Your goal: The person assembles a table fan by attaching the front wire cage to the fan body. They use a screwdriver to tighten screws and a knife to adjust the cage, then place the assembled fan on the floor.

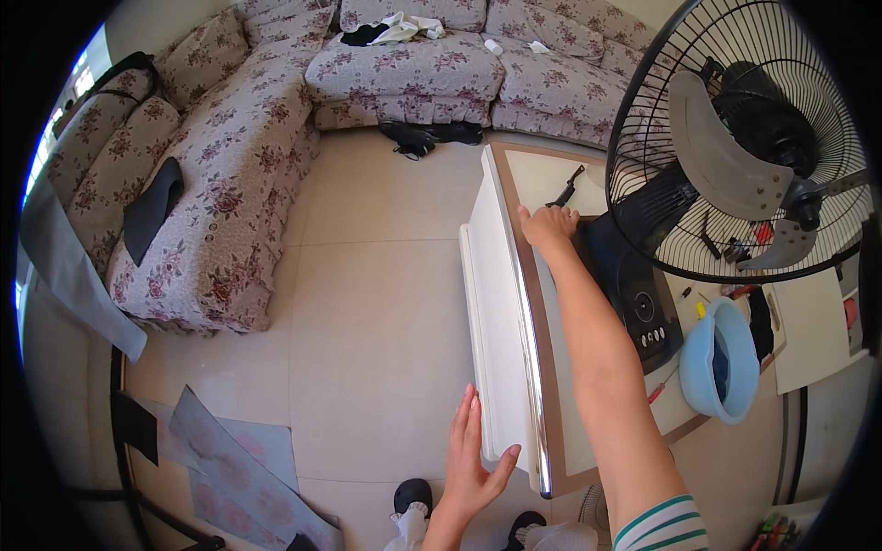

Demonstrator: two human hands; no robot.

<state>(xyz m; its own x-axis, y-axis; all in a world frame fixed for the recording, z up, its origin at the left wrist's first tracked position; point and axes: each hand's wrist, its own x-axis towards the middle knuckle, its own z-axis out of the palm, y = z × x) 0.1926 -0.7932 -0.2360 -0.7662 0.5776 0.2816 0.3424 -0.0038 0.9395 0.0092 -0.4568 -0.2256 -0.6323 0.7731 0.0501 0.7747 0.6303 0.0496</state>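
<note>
My right hand [549,226] reaches over the tabletop, palm down, its thumb apart and its fingers bent. Just past the fingers lies a slim black tool [568,186]; its near end meets them, and whether I grip it is hidden. Lower down, my left hand [478,464] is open, thumb and fingers spread, beside the white front panel [501,340] of the brown-edged table [540,321]. Right of my right forearm, a black electric fan [654,207] lies along the tabletop, its buttoned base towards me. Its round wire cage [634,262] shows grey blades [721,138] inside.
A light blue basin [698,372] stands at the table's right, near a red-handled screwdriver [656,393] and small parts. Flowered sofas [230,197] line the left and back. Dark shoes [432,135] lie before the back sofa. Grey sheets [243,464] cover floor at the lower left.
</note>
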